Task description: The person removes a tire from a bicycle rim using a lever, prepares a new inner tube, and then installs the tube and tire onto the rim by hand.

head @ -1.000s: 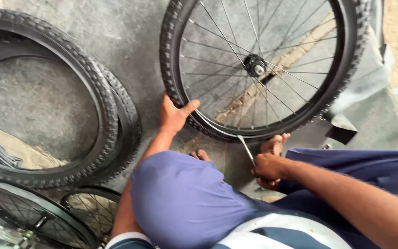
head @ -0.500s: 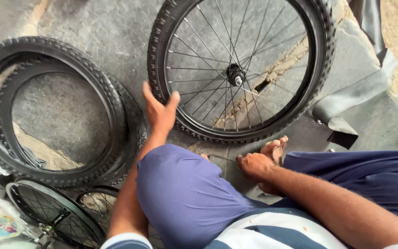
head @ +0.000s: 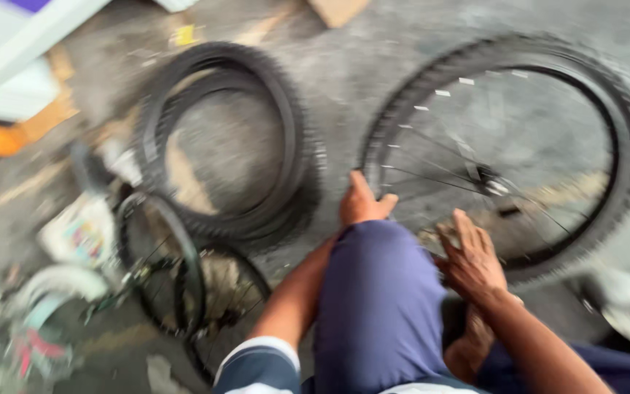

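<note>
The left hand (head: 361, 204) grips the near rim of the big wheel (head: 508, 153), which lies flat on the floor. The right hand (head: 472, 259) rests spread open on its spokes. Loose tyres (head: 224, 142) lie beside it.

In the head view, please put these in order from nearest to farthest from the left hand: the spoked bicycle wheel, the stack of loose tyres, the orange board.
1. Spoked bicycle wheel: the left hand touches its near-left tyre edge.
2. Stack of loose tyres: on the floor, to the hand's left.
3. Orange board: at the far left edge.
</note>
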